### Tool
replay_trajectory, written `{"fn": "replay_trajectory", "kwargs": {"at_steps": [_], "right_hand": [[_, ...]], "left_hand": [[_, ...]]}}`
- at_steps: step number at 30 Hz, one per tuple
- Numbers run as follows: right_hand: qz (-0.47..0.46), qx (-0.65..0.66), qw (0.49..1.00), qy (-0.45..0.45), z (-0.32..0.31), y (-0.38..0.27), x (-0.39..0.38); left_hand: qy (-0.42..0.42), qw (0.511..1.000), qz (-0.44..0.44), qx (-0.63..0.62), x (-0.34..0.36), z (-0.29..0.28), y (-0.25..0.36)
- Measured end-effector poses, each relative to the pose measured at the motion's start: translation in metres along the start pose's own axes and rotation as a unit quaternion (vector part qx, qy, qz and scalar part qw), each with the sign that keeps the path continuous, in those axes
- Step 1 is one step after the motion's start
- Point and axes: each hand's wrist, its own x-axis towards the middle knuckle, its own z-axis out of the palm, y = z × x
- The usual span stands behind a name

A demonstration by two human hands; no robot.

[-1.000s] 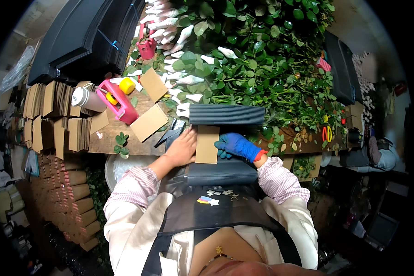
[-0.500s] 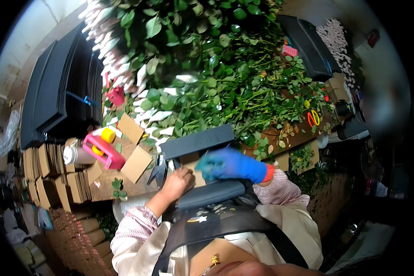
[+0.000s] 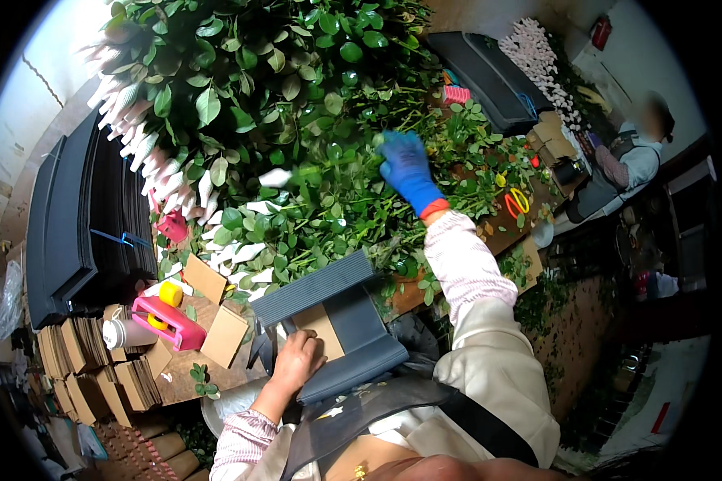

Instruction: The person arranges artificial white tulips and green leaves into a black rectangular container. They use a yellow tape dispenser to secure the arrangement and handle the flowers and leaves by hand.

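My bare left hand [image 3: 299, 358] rests with bent fingers on a brown cardboard piece [image 3: 326, 327], pressing it against a dark grey corrugated sheet [image 3: 359, 319]. The sheet lies folded up in front of my body, with a ribbed flap [image 3: 317, 287] on its far side. My right hand, in a blue glove [image 3: 409, 170] with a red cuff, reaches far into the leafy stems, closed at a blurred green stem [image 3: 329, 168]. That stem runs left towards a flower bud [image 3: 275, 178] in a white sleeve. The glove hides my fingertips.
A big heap of leafy stems [image 3: 297, 96] covers the table's far side. Dark sheets [image 3: 80, 216] and cardboard stacks [image 3: 80, 353] stand left, near a pink tape dispenser [image 3: 168, 322] and a white cup [image 3: 128, 333]. Yellow-and-orange scissors [image 3: 517, 202] lie right. Another person [image 3: 638, 156] sits beyond.
My right hand has moved from above the corrugated sheet out to the stems, away from me. The sheet now shows more opened, with the cardboard inside. My left hand stays at it.
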Motion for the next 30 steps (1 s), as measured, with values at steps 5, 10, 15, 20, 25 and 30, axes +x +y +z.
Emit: {"fn": "replay_trajectory", "kwargs": {"at_steps": [5,10,15,20,25,30], "right_hand": [[-0.059,0.165,0.970,0.168,-0.071,0.034,-0.035],[-0.270,0.173,0.936,0.142,-0.173,-0.029,-0.123],[-0.235,0.133,0.925,-0.269,-0.117,-0.048,-0.231],[-0.188,0.097,0.914,-0.347,-0.012,-0.022,-0.290],[-0.118,0.045,0.974,-0.189,-0.059,-0.028,-0.208],[-0.232,0.038,0.968,0.086,-0.023,-0.067,-0.116]], "left_hand": [[-0.016,1.000,0.002,0.009,-0.002,0.006,-0.002],[0.004,0.999,0.004,-0.044,-0.006,-0.006,0.006],[-0.024,0.960,-0.144,-0.238,-0.017,0.007,-0.012],[-0.011,0.985,-0.035,-0.167,-0.011,0.008,-0.004],[-0.020,0.989,-0.039,-0.138,-0.015,0.014,-0.007],[-0.047,0.992,-0.011,-0.119,-0.008,0.003,-0.005]]}}
